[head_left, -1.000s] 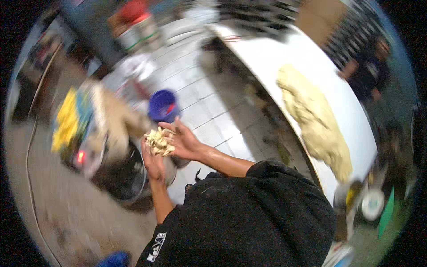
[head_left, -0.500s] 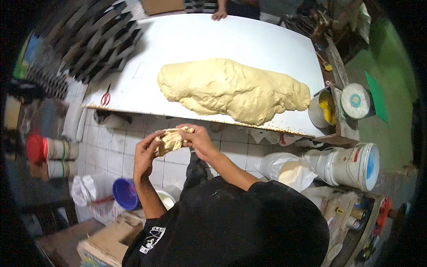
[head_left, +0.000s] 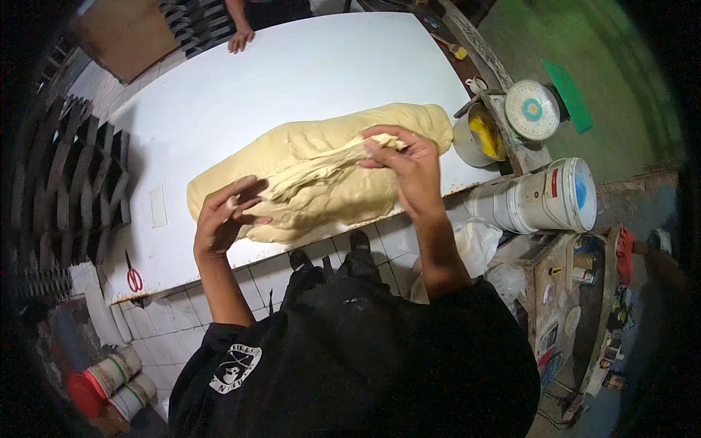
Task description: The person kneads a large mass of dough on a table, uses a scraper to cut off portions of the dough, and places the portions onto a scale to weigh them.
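Observation:
A large pale yellow mass of dough (head_left: 343, 201) lies along the near side of the white table. Over it, a stretched strip of dough (head_left: 310, 174) runs slantwise between my hands. My right hand (head_left: 410, 164) pinches the strip's upper right end between thumb and fingers. At its lower left end my left hand (head_left: 223, 217) has its fingers spread, with a small smear of dough on them. Whether the strip's lower part rests on the big mass is hard to tell.
Red-handled scissors (head_left: 133, 277) lie at the table's left corner, near stacked black trays (head_left: 69, 175). To the right stand a metal pot (head_left: 475, 139), a dial scale (head_left: 531, 109) and white buckets (head_left: 548, 196). Across the table (head_left: 328, 66) another person's hand (head_left: 241, 40) rests on its edge.
Both hands have moved from over the floor to above the big dough, and farther apart. The small dough piece is drawn out into a long strip. My left fingers have opened.

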Demonstrator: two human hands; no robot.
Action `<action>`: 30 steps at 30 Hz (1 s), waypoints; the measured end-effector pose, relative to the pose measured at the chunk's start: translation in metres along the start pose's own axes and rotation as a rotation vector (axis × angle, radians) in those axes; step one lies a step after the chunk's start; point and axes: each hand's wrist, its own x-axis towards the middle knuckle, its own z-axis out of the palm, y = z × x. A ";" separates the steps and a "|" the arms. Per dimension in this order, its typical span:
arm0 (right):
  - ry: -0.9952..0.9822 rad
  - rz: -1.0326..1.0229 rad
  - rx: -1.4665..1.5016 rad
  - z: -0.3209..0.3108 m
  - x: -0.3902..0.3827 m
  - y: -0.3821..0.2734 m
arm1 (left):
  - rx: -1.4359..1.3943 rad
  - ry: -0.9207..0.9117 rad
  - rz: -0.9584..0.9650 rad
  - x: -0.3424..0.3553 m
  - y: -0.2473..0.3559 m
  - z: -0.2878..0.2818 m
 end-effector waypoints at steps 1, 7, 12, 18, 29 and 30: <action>0.028 0.026 -0.074 -0.013 0.008 -0.004 | -0.010 0.022 0.021 0.016 -0.005 0.011; 0.318 -0.092 -0.267 -0.130 0.036 0.040 | 0.160 -0.228 -0.029 0.134 -0.090 0.150; 0.136 -0.222 -1.134 -0.198 0.061 0.213 | 0.419 -0.171 -0.241 0.240 -0.242 0.155; -0.076 0.023 -1.217 -0.264 0.056 0.273 | 0.480 -0.220 -0.366 0.222 -0.194 0.154; 0.096 0.026 -1.094 -0.271 0.133 0.099 | 1.242 0.138 0.188 0.254 -0.195 0.211; 0.162 -0.220 -1.036 -0.269 0.131 0.127 | 1.377 0.128 0.252 0.269 -0.209 0.228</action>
